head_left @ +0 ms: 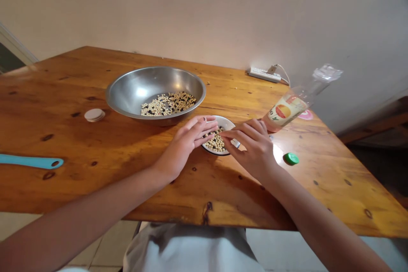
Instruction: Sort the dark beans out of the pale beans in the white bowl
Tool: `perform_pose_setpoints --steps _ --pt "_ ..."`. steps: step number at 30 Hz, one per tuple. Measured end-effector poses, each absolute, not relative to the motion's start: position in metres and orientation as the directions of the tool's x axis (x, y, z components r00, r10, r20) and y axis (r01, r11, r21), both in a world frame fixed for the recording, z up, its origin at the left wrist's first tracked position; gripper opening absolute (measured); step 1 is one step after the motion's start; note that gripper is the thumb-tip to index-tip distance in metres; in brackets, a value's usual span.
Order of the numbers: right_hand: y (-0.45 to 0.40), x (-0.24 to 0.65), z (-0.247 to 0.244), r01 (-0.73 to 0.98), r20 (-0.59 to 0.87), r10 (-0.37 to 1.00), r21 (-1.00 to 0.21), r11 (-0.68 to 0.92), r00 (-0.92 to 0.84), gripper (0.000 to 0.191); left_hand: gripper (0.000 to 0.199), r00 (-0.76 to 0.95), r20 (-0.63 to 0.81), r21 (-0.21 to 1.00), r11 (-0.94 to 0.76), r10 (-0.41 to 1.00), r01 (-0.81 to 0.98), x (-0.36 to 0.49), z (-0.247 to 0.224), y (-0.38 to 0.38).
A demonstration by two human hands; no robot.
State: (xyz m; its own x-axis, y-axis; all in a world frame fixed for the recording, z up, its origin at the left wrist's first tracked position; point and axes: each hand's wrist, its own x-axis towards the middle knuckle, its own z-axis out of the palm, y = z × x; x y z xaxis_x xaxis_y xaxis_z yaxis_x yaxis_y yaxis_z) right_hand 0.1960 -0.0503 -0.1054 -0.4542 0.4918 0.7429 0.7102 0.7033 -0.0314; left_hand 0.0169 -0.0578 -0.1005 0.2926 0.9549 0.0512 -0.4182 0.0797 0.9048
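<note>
A small white bowl point(227, 122) with a dark rim holds a mix of pale and dark beans point(216, 142). My left hand point(191, 136) lies over the bowl's left side, fingers stretched out flat and side by side. Over its right side, my right hand point(251, 142) points inward with thumb and index finger brought together near the beans; anything between the fingertips is too small to make out. Behind the left hand stands a large steel basin point(134, 87), its bottom partly covered with similar pale and dark beans point(168, 104).
To the right, a labelled clear plastic bottle point(285, 110) with a cut clear piece point(325, 76) at its top tilts near a green cap point(291, 158). White lids point(94, 114), a blue handle point(32, 161) and a power strip point(264, 74) also lie on the wooden table point(127, 191).
</note>
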Motion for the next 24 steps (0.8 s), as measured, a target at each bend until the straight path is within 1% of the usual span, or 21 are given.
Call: perform_pose_setpoints --steps 12,19,24 --pt "-0.0512 0.1985 -0.1044 0.723 0.74 0.479 0.015 0.691 -0.473 0.008 0.028 0.29 0.055 0.91 0.072 0.955 -0.408 0.0161 -0.1007 -0.0574" --pt "-0.0521 0.198 -0.1044 0.722 0.736 0.505 -0.033 0.691 -0.45 0.01 0.027 0.289 0.044 0.912 0.08 0.956 -0.403 0.0161 -0.1007 -0.0577" --pt "-0.0508 0.1993 -0.1065 0.719 0.728 0.487 0.012 0.695 -0.482 0.009 0.028 0.29 0.048 0.915 0.074 0.956 -0.396 0.0161 -0.1011 -0.0581"
